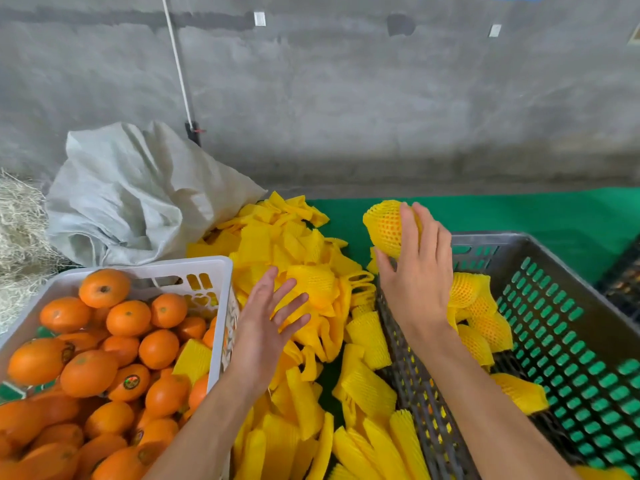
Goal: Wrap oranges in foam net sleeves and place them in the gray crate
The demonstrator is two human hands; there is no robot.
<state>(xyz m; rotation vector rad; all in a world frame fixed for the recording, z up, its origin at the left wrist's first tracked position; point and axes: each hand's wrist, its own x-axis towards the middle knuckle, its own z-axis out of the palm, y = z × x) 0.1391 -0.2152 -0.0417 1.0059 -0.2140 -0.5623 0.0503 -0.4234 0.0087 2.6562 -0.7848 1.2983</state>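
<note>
Placing step: right hand gripping wrapped orange above gray crate; left hand flat, empty, over foam sleeves. Next: lower, release.

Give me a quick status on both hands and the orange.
Right hand grips sleeved orange above gray crate near corner. Left hand open, over loose foam sleeves. Nothing in the way; wrapped oranges already in crate.

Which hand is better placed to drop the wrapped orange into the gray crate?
Right. The right hand already grips the wrapped orange above the gray crate's near corner. The left hand is open over the loose foam sleeves, outside it.
</note>
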